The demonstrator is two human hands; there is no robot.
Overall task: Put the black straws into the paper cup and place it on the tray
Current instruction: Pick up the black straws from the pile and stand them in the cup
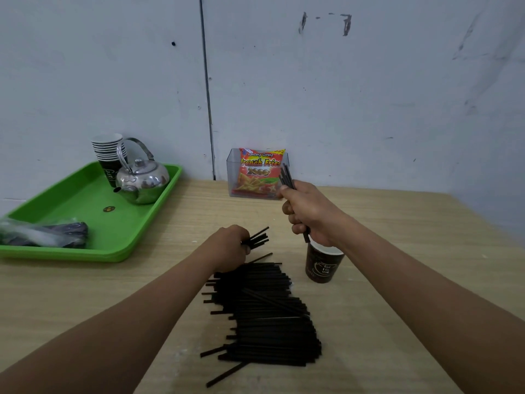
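Right hand (pixel 309 214) grips black straws (pixel 287 176) over the paper cup (pixel 322 265); left hand (pixel 230 245) clutches loose straws (pixel 260 238).

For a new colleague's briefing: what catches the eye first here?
A big heap of black straws lies on the table, near the middle. Above it, the right hand holds a bundle over the brown cup, while the left hand grips a few more. A green tray sits far left.
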